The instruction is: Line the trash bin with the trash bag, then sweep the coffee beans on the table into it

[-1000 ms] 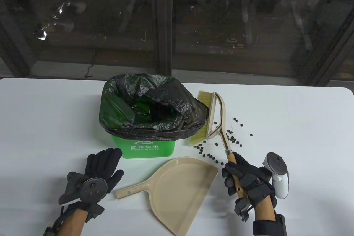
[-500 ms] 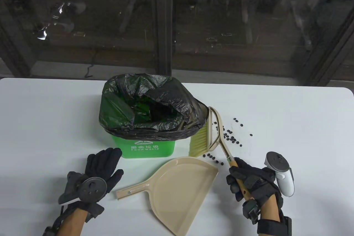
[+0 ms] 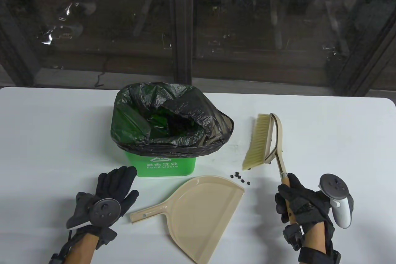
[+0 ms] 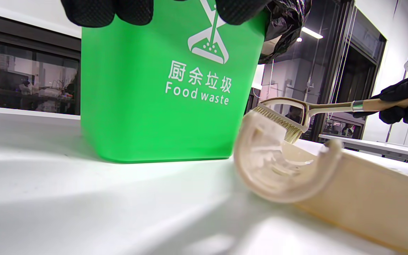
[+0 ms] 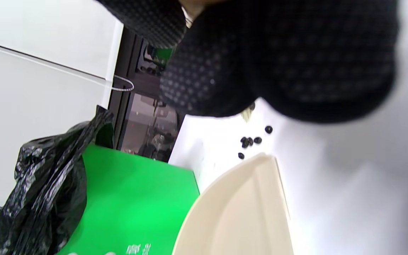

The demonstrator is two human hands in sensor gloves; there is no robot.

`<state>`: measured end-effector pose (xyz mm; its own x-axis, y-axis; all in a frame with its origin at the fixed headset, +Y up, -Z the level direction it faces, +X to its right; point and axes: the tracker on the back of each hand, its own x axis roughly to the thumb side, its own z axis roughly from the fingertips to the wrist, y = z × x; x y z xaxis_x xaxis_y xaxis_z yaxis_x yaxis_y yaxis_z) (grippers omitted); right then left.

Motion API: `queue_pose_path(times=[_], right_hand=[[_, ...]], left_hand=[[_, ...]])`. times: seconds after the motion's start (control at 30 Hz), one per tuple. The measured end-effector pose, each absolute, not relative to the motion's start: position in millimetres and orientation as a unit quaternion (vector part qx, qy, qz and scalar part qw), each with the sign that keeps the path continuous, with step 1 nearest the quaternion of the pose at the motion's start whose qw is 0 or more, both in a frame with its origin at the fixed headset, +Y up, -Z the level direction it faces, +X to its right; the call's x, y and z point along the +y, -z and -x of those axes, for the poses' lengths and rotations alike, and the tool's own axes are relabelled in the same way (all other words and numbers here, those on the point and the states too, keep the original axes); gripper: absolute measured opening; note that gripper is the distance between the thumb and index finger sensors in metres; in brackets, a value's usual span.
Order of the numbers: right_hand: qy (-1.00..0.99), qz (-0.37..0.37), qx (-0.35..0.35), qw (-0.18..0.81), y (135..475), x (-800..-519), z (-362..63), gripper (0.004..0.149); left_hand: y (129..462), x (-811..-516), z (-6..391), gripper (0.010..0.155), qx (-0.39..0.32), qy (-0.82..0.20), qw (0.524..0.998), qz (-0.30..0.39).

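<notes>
brush [image 3: 262, 143] | right hand [image 3: 298, 203] grips handle | head points away (bristles left)

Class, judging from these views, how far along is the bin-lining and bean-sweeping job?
Done: the black trash bag lines the green bin. In hand: the right hand grips the brush. Left: coffee beans lie outside the dustpan; the left hand rests idle.

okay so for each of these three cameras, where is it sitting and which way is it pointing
Table view: above the near edge, looking down at the bin, dustpan, brush, beans; left hand and right hand show.
Left wrist view: low on the table, facing the bin's label; fingertips at top.
Right wrist view: tilted, under the gloved fingers, facing beans and dustpan.
All three share bin and dustpan.
</notes>
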<state>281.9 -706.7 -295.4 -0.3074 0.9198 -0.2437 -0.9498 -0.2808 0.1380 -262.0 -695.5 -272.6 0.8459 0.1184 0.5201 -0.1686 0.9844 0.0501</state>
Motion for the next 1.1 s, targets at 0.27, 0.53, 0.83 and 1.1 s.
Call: queue_pose_path(times=[0.27,0.53,0.83,1.1], right_hand=[[-0.767,-0.014,0.128,0.628,293,-695,-275,0.07],[-0.73,-0.059,0.194,0.653,301,-696,-258,0.07],[-0.722,-0.051,0.251,0.643,303,-686,-267,0.07],[-0.718,-0.044,0.297,0.628,305,-696,-259,0.07]], left_hand=[[273,-696,261,0.065,-0.266,-0.074,0.96,-0.043],[274,-694,265,0.065,-0.258,-0.08,0.961,-0.05],[280,-698,273,0.065,-0.244,-0.08,0.966,-0.041],[284,-698,279,0.065,-0.232,-0.086,0.968,-0.041]])
